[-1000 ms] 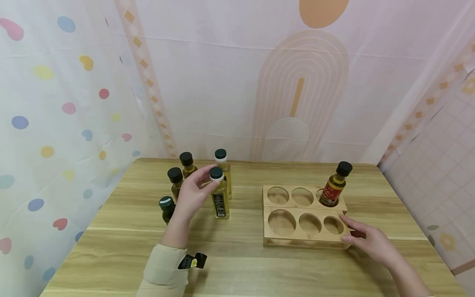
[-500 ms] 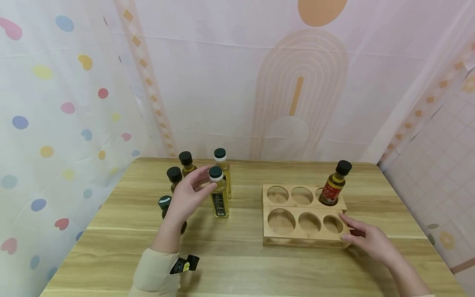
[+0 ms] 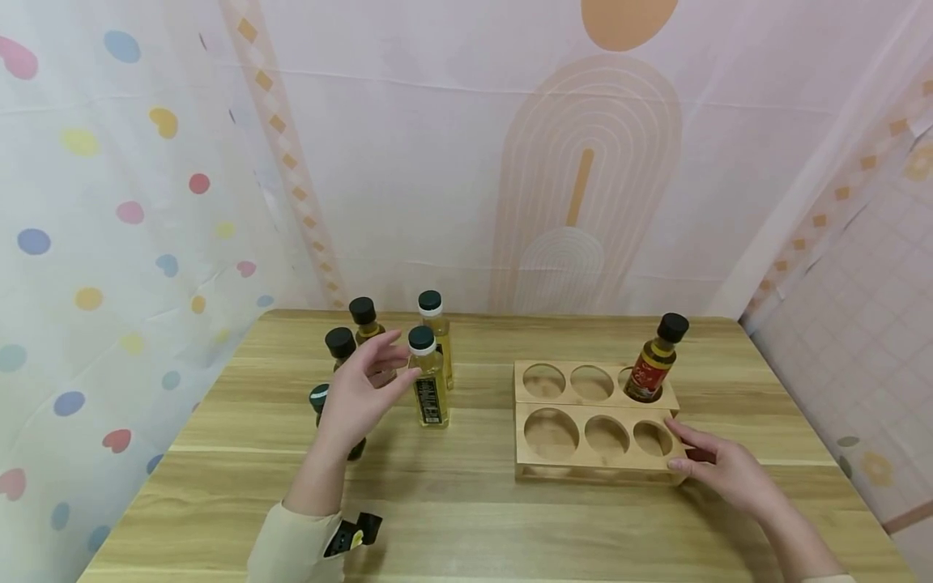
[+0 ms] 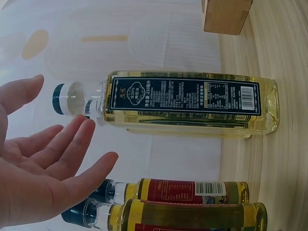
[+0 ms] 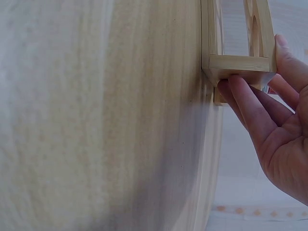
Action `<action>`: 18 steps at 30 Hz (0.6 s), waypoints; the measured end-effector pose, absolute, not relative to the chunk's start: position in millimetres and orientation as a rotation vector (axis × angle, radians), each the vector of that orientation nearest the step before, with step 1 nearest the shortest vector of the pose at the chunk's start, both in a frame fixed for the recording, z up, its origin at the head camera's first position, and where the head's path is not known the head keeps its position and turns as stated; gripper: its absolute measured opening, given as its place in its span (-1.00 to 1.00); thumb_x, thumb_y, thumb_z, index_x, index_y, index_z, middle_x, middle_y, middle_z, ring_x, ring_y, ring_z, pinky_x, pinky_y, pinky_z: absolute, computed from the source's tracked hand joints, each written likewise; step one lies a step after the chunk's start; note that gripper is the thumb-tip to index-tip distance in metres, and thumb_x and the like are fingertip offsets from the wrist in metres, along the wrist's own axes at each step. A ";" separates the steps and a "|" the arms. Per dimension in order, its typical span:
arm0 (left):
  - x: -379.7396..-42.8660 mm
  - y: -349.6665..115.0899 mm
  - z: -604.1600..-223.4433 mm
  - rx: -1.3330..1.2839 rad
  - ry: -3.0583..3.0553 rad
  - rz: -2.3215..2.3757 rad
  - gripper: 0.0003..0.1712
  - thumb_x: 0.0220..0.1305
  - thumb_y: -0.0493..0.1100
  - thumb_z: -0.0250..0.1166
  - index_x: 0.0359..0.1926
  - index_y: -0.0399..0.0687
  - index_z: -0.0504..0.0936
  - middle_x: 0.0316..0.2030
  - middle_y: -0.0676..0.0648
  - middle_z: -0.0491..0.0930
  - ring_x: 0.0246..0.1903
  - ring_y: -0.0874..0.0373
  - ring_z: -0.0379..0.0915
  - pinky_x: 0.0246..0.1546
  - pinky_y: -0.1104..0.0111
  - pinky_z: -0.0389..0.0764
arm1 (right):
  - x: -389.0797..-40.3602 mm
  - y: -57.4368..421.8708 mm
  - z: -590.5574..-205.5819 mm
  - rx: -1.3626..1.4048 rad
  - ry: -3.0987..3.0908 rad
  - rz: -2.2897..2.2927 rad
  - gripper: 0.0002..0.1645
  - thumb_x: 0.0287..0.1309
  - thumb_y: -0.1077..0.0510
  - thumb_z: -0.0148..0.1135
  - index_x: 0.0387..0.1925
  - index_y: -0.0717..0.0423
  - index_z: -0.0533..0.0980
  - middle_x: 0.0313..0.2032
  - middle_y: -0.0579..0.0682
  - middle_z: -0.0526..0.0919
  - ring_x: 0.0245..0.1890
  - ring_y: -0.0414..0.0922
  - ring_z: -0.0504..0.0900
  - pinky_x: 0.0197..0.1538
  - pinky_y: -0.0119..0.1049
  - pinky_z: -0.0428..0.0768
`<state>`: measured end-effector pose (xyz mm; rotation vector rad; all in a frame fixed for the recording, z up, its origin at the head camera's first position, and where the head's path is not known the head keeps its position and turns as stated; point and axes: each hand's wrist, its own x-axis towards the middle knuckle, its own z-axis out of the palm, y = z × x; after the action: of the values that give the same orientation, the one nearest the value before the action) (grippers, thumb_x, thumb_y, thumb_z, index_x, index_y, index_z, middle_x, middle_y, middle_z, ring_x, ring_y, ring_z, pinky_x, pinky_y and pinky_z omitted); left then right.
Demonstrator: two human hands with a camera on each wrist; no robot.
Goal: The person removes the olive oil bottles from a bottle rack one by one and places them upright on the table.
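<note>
My left hand [image 3: 362, 398], fingers spread, is beside the neck of a square bottle of yellow oil [image 3: 432, 398] with a dark green cap. The left wrist view shows a gap between that hand [image 4: 53, 163] and the upright bottle [image 4: 185, 103]. At the right, my right hand [image 3: 729, 471] holds the end of a two-step wooden bottle rack [image 3: 598, 472] with round holes. In the right wrist view, the thumb lies at the top edge and the fingers press the end panel [image 5: 240, 77]. A red-labelled olive oil bottle [image 3: 649, 376] leans in the rack's back right hole.
Behind the nearer oil bottle stands a similar one [image 3: 448, 356]. Two black-capped bottles, one in front [image 3: 340, 344] and one behind [image 3: 362, 312], stand left of it. A green-capped dark bottle [image 3: 318, 397] is partly hidden by my left forearm. A patterned curtain [image 3: 437, 178] hangs behind the table.
My left hand has drawn back to the left from the oil bottle's neck and its fingers have come away. The bottle stays standing. My right hand and the rack hold their place.
</note>
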<state>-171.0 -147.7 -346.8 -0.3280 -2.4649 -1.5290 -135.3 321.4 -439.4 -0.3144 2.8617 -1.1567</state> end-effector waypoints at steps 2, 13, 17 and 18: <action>-171.9 -148.4 -351.4 -0.318 -2.452 -1.506 -0.34 0.12 -0.09 0.35 0.23 -0.14 0.36 -0.07 -0.16 0.56 -0.03 0.02 0.47 0.01 0.23 0.48 | -135.4 321.2 -438.8 -0.316 2.861 -1.155 -0.24 0.06 -0.07 0.28 0.27 0.11 0.31 0.14 0.34 0.38 -0.08 0.12 0.57 -0.15 -0.31 0.57; -158.4 -135.5 -348.2 -0.347 -2.379 -1.516 -0.43 0.07 -0.23 0.39 0.11 -0.25 0.42 -0.16 -0.20 0.59 -0.11 -0.02 0.51 -0.06 0.09 0.51 | -136.0 320.3 -437.9 -0.317 2.863 -1.138 -0.24 0.06 -0.07 0.28 0.27 0.09 0.32 0.14 0.34 0.38 -0.08 0.11 0.57 -0.15 -0.27 0.58; -161.2 -133.3 -360.0 -0.411 -2.327 -1.545 -0.43 0.06 -0.17 0.40 0.10 -0.16 0.44 -0.15 -0.12 0.59 -0.11 0.09 0.51 -0.09 0.17 0.54 | -135.7 320.5 -438.0 -0.322 2.877 -1.124 -0.24 0.05 -0.07 0.29 0.26 0.10 0.32 0.13 0.34 0.39 -0.09 0.10 0.58 -0.16 -0.31 0.57; -160.9 -131.9 -361.6 -0.420 -2.317 -1.561 -0.44 0.05 -0.16 0.41 0.09 -0.12 0.45 -0.15 -0.09 0.59 -0.11 0.13 0.51 -0.09 0.19 0.55 | -135.6 320.5 -438.0 -0.323 2.878 -1.123 -0.24 0.05 -0.06 0.29 0.26 0.11 0.32 0.13 0.34 0.39 -0.09 0.10 0.58 -0.16 -0.31 0.57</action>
<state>-160.9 -131.9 -361.6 -0.4198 -2.3170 -1.5613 -135.6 320.5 -438.0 -0.3229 2.8781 -1.1230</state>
